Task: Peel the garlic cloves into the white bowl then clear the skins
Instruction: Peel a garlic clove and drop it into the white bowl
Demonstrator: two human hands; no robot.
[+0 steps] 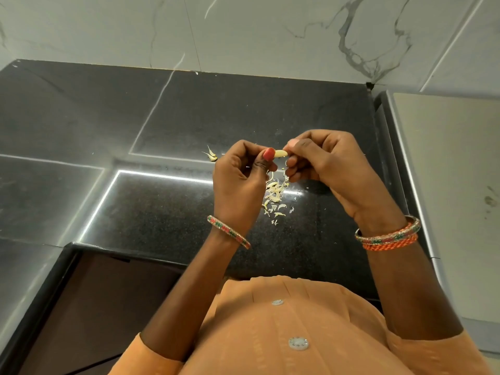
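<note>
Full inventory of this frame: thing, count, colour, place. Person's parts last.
garlic clove: one, pale yellow, pinched between both hands above the counter
skin pile: many flakes, cream, on the counter under the hands
stray skin: one small cluster, cream, on the counter beyond the left hand
counter: one, black speckled stone
wall: white marble tiles, behind the counter
white bowl: not in view
bangles: left wrist one, right wrist appears two; red, green, orange
top: one, orange, two buttons
left hand: one, grip on the clove
right hand: one, grip on the clove
</note>
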